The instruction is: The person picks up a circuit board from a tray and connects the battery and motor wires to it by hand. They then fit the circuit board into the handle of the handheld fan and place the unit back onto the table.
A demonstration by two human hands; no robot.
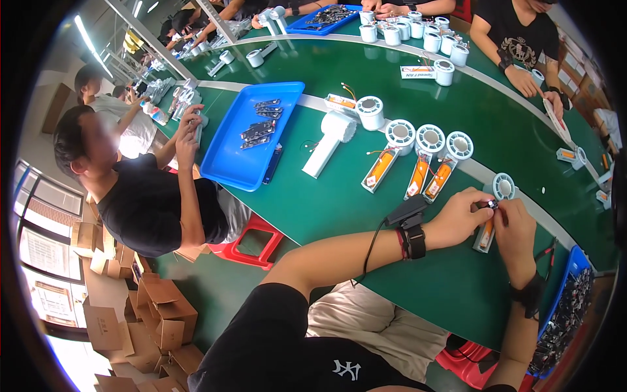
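At the right of the table, my left hand [455,217] and my right hand [513,236] meet over a white handheld fan [503,185]. Fingertips of both pinch a small dark and silver part [492,204]; its exact kind is too small to tell. Below them the fan's handle [483,236] lies uncovered, an orange battery inside, partly hidden by my right hand. Left of my hands are similar fans with uncovered handles: one white fan [459,146], another fan [430,139] and a third fan [400,133]. Beyond these lies a fan with a closed-looking handle [321,155].
A blue tray [219,168] with circuit boards stands to the left. At the right edge is a blue bin [555,312] of small dark parts, near red-handled pliers [552,256]. A seated co-worker [147,189] is at my left; others work across the table.
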